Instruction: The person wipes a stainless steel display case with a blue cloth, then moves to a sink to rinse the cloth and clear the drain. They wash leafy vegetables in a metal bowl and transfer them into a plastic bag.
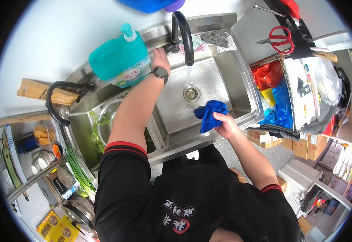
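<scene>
My left hand (161, 62), with a dark watch on its wrist, reaches to the lever at the base of the black faucet (189, 39). Its fingertips are partly hidden, so I cannot tell whether they grip the lever. A thin stream of water (188, 74) falls from the spout into the right basin of the steel sink (176, 115). Bunched in my right hand (226, 125) is a blue cloth (211, 115), held over the basin's front right part. Close beside my left hand stands a large teal pump bottle (118, 59) with a printed label.
Leafy greens and a metal bowl (106, 116) occupy the left basin, near a second black faucet (55, 103). Scouring cloths (213, 39) lie on the back ledge. Red-handled scissors (280, 40) hang at the right, above a box of plastic bags (268, 75). Spring onions (77, 166) lie left.
</scene>
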`<state>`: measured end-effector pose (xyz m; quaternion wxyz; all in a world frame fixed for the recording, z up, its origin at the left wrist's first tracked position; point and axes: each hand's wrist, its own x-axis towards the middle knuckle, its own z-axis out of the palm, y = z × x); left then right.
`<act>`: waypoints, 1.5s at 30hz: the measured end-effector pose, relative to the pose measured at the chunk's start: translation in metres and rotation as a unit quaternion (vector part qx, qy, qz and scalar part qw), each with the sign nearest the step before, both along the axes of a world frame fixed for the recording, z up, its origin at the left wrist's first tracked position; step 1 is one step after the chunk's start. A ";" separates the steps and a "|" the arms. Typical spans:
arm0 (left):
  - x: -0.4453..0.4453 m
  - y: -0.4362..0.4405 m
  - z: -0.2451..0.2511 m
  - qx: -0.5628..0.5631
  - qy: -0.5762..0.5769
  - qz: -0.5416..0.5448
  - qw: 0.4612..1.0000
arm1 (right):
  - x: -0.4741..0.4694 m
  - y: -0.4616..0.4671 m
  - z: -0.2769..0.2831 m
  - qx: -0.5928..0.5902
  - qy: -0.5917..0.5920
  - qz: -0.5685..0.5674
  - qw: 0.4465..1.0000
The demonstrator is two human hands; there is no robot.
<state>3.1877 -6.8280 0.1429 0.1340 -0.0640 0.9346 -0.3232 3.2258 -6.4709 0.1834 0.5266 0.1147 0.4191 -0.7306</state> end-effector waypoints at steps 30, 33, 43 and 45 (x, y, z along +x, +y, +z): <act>0.075 0.060 -0.017 0.730 0.312 0.062 0.605 | -0.065 -0.127 0.011 0.160 0.505 0.161 0.833; 0.062 0.056 0.003 0.770 0.184 -0.052 0.609 | -0.072 -0.124 0.014 0.138 0.583 0.208 0.773; 0.063 0.048 0.028 0.820 0.162 0.170 0.522 | -0.098 -0.112 0.021 0.257 0.658 0.159 0.690; 0.060 0.060 0.032 0.832 0.175 0.197 0.488 | -0.098 -0.116 0.006 0.257 0.670 0.147 0.680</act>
